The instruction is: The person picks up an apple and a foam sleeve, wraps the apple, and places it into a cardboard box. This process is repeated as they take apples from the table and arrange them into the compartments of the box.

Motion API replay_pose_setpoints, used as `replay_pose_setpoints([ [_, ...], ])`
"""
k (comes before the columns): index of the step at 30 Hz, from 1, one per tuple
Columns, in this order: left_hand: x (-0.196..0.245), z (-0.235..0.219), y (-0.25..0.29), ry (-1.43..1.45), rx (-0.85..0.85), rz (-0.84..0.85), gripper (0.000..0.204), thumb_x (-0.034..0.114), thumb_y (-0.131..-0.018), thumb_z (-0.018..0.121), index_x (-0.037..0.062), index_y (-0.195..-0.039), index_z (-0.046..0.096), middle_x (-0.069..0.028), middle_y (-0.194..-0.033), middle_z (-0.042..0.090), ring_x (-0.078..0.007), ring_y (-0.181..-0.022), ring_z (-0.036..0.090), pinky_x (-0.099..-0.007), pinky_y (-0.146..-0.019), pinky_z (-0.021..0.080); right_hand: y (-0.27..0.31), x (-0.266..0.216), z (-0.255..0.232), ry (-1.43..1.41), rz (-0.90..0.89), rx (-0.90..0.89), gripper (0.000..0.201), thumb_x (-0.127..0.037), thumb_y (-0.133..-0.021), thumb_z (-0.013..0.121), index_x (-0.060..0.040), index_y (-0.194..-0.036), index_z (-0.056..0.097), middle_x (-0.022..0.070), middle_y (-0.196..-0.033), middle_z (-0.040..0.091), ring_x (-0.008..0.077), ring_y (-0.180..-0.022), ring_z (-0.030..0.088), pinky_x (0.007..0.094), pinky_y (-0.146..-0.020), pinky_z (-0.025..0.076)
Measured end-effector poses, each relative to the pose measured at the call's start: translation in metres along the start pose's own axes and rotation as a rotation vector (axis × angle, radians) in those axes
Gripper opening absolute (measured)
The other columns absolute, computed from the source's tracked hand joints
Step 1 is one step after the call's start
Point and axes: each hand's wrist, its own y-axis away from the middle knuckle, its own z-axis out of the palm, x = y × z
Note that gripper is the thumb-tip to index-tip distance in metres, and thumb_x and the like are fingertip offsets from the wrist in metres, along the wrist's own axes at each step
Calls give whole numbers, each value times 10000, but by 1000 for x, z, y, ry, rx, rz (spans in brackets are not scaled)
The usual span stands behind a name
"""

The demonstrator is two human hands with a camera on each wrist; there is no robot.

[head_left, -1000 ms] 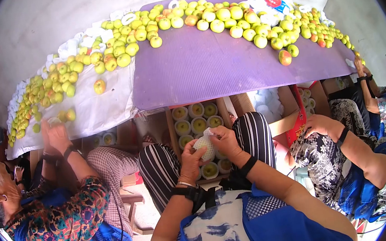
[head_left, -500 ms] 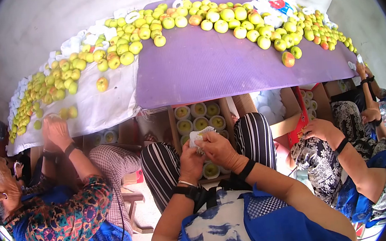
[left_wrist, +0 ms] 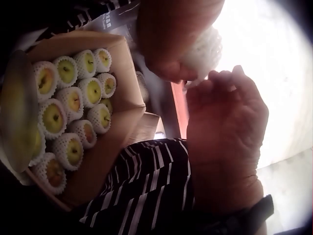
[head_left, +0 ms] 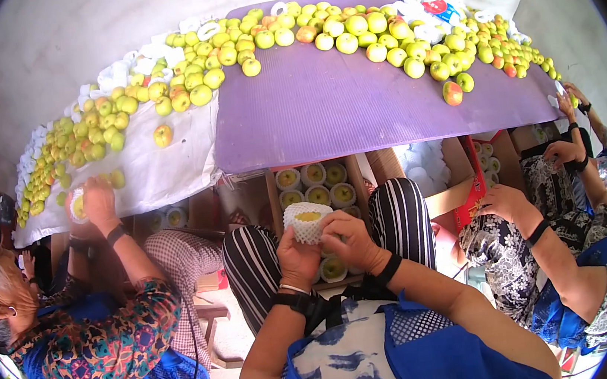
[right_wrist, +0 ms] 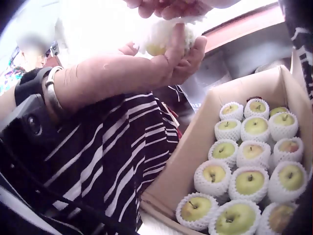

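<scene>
A yellow-green apple (head_left: pixel 309 216) sits in a white foam net (head_left: pixel 304 232), its bare top showing through the opening. My left hand (head_left: pixel 299 263) holds this netted apple from below, fingers curled around its side. The right hand (head_left: pixel 354 243) pinches at the net's right edge with bent fingers. In the right wrist view, the left hand (right_wrist: pixel 166 63) cups the net while the right fingers (right_wrist: pixel 166 9) meet its upper edge. Just below both hands, a cardboard box (right_wrist: pixel 183 142) between the knees holds rows of netted apples (right_wrist: pixel 249 181).
Loose apples (head_left: pixel 199 95) lie heaped along the back of a table with a purple mat (head_left: pixel 325 112) and a white cloth (head_left: pixel 186 147). Another box with white foam nets (head_left: pixel 424 164) stands to the right. People sit on both sides, one handling an apple at left.
The netted apple has turned in my hands, so its bare top now faces up through the opening. The right hand has shifted to the net's side. At left, the neighbour's hands have lifted an apple.
</scene>
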Motion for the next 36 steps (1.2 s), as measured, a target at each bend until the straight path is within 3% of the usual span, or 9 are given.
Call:
replay_pose_setpoints([
  [2,0,3,1,32,-29,11,439,263,-854,459,39,-1227,403,-132,-1233,463,-297,-1153,426,-437,-991,310,7,11,0,-212,319,112,120,4,-683,603,-24,-786,548,64,-788,537,156,-724,524,264,-661,422],
  [5,0,10,3,48,-41,-1,462,229,-832,484,34,-1241,388,-131,-1242,454,-297,-1164,417,-445,-987,317,9,16,1,-112,594,241,181,1,-689,595,-26,-852,522,71,-828,530,125,-756,503,249,-668,416],
  [9,-2,10,3,-121,-76,68,483,137,-800,496,31,-1253,370,-129,-1238,453,-288,-1163,416,-430,-990,322,-7,3,-8,91,385,257,284,1,-693,582,-32,-966,511,121,-904,527,174,-830,526,270,-710,432],
  [11,-2,10,3,-172,-47,79,491,108,-787,496,29,-1254,368,-128,-1232,456,-283,-1160,419,-424,-991,322,-10,5,-12,315,138,141,305,-26,-666,591,-35,-968,550,165,-989,518,275,-906,530,336,-756,441],
  [15,-1,12,4,-272,-47,23,492,72,-753,490,23,-1231,387,-124,-1203,474,-263,-1118,457,-393,-975,348,-3,16,-6,175,173,92,291,-6,-716,557,-25,-1007,554,178,-938,529,297,-923,544,309,-789,441],
  [18,1,14,7,-394,-5,-21,499,72,-721,500,4,-1206,405,-126,-1169,498,-248,-1082,488,-370,-953,373,-2,22,-7,152,202,104,158,-22,-769,537,-3,-923,569,126,-835,554,218,-792,565,277,-740,447],
  [23,5,8,6,-508,-66,-104,521,114,-677,537,-31,-1166,430,-135,-1119,531,-239,-1036,522,-352,-927,401,4,34,-6,-519,797,187,159,-121,-844,490,7,-786,564,22,-692,532,82,-657,488,236,-609,418],
  [33,3,2,4,-303,-46,22,487,100,-717,446,-25,-1187,420,-137,-1169,496,-247,-1081,484,-355,-957,364,7,42,-6,-367,937,47,159,-122,-843,487,5,-866,581,24,-758,564,76,-695,494,228,-636,424],
  [36,4,3,4,-224,-49,-17,485,119,-748,442,-13,-1212,401,-143,-1214,467,-275,-1137,441,-404,-986,330,4,37,-7,-626,1055,125,160,-112,-842,484,14,-872,578,45,-780,574,85,-711,510,241,-661,438],
])
